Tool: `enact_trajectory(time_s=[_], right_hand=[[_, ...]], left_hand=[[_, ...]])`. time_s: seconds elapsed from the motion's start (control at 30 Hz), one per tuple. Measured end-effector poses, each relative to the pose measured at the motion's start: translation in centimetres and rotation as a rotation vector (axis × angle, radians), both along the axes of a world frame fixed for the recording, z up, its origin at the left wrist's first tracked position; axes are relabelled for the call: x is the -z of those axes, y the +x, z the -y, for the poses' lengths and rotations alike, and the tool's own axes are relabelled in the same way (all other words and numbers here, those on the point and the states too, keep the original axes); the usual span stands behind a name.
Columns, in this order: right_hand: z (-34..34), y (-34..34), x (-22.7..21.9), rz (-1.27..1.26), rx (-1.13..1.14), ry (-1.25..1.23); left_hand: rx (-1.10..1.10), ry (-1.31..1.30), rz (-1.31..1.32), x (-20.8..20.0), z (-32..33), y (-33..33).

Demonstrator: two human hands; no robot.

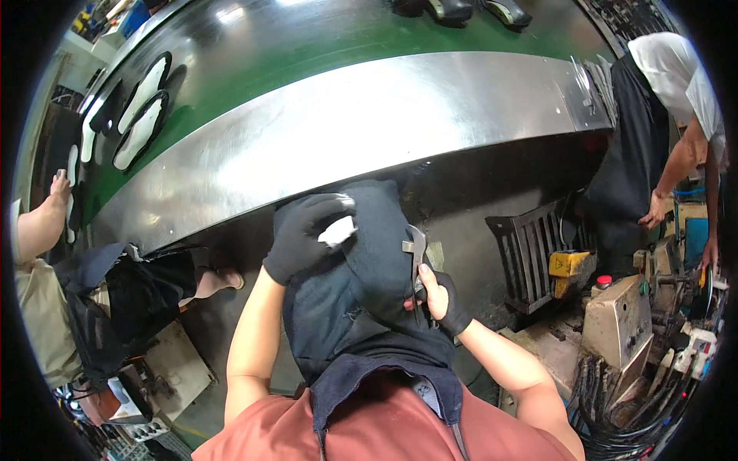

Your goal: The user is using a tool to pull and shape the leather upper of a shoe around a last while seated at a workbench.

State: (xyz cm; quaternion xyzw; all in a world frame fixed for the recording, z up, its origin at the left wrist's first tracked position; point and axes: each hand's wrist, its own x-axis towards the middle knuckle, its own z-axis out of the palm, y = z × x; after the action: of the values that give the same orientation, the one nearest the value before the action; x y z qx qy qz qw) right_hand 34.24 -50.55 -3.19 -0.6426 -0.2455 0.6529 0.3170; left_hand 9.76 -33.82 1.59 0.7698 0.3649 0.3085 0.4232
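Observation:
My left hand (307,234), in a black glove with pale fingertips, is closed over my thigh. A crumpled white piece (338,230), perhaps cloth or paper, pokes out between its fingers. To the right, my right hand (442,300) wears a black glove with bare thumb and fingers. It grips metal pincers (416,247) by the handles, the curved jaws pointing up and a stubby hammer face jutting left. A dark blue apron (361,269) covers my lap below both hands.
A steel ledge (354,115) edges a green conveyor belt (307,73) ahead. Shoe uppers (142,131) lie at its left, dark shoes (450,11) at the far side. A person (42,307) sits left, another (676,92) stands right, beside a machine with hoses (619,319).

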Motion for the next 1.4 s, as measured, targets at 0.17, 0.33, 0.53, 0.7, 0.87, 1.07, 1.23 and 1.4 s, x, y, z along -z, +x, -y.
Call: enact_trajectory(time_s=[0.17, 0.33, 0.53, 0.7, 0.87, 1.07, 1.23, 1.4], right_hand=[[-1.3, 0.3, -0.2, 0.006, -0.18, 0.014], [-1.5, -0.1, 0.0, -0.007, -0.162, -0.073], [-1.9, -0.8, -0.7, -0.008, -0.036, -0.22], [-1.9, -1.8, -1.1, 0.003, 0.051, -0.302], [-1.9, -2.5, -0.5, 0.017, -0.011, -0.272], [-1.1, -2.6, 0.2, 0.021, 0.057, -0.281], [-1.4, -3.1, -0.6, 0.095, 0.085, -0.266], [-3.3, -5.1, -1.5, 0.113, 0.028, -0.274]], left_hand=[[-0.171, -0.126, 0.058, 0.6, 1.0, -4.0], [-0.284, -0.145, 0.061, 0.2, -0.5, -9.2], [-0.719, 0.118, -0.221, 2.2, -11.5, -23.8], [-1.181, 0.726, -0.91, 1.8, -25.1, -42.2], [-1.467, 0.435, -0.906, 5.0, -29.5, -52.2], [-1.278, 0.051, -0.766, 3.8, -28.5, -52.6], [-1.038, 0.163, -0.919, 4.4, -26.7, -47.9], [-1.382, 0.066, -0.363, 9.3, -28.9, -54.1]])
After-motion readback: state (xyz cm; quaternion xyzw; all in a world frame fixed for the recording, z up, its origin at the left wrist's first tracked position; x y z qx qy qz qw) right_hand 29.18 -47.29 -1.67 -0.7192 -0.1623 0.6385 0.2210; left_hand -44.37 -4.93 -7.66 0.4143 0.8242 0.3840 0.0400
